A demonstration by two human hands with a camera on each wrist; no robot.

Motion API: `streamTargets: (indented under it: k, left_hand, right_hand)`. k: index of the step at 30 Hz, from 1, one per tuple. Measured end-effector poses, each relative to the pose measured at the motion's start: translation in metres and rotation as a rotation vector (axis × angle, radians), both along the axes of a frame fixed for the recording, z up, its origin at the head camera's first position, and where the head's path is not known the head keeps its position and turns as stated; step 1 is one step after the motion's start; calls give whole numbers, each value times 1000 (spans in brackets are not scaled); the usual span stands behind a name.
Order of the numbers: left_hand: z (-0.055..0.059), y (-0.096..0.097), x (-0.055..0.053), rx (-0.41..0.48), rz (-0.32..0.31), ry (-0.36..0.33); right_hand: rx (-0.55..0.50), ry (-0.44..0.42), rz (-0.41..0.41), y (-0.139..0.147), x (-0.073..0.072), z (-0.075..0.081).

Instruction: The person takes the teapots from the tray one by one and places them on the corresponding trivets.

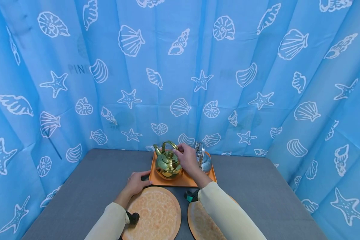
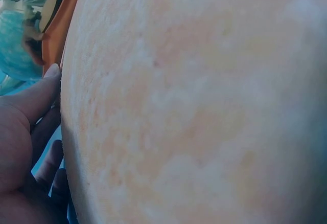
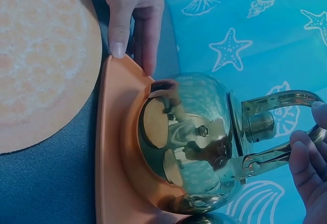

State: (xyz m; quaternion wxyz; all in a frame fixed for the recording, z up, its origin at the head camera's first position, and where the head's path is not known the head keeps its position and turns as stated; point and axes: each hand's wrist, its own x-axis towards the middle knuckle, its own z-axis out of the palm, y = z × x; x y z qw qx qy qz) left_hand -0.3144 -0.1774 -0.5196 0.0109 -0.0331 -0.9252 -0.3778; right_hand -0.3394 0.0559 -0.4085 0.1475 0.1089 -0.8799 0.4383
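A shiny golden teapot (image 1: 168, 165) with a spout and an arched handle stands upright on an orange tray (image 1: 180, 182). My right hand (image 1: 187, 159) grips its handle (image 3: 281, 100) from the right, with fingers curled at the bar in the right wrist view. My left hand (image 1: 135, 183) touches the tray's front left corner. Its thumb (image 3: 118, 37) and fingers lie mostly straight along the corner's two sides. Behind my right hand, a silver teapot (image 1: 207, 164) sits on the tray's right half, partly hidden by the hand.
Two round tan boards (image 1: 154, 213) lie on the grey table (image 1: 258, 186) in front of the tray; my right sleeve (image 1: 228, 210) covers part of the right one. A blue curtain (image 1: 180, 83) with white shell prints hangs behind the table and along both sides.
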Motion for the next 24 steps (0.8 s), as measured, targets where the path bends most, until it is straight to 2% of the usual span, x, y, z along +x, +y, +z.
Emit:
streamTargets:
  k: [24]
  left_hand:
    - [-2,-1,0,-19,0,1]
  right_hand:
    - [29,26,6,2,2,2]
